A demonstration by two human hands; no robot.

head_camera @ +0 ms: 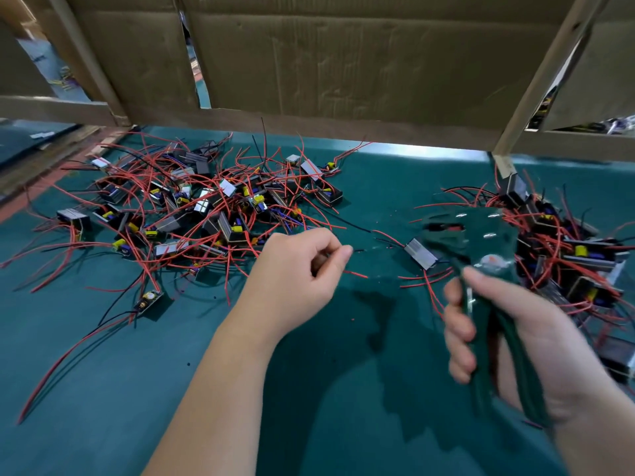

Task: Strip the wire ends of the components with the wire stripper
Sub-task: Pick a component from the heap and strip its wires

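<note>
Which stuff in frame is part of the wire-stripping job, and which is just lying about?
Job:
- wire stripper, gripped by the right hand
- wire ends, pinched by the left hand
- component between the hands
- left pile and right pile of wired components

Lying about:
- cardboard sheets
- wooden frame
- green mat

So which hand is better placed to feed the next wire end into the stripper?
The left hand: it pinches a wire beside the loose component, while the right hand grips the wire stripper by its handles.
</note>
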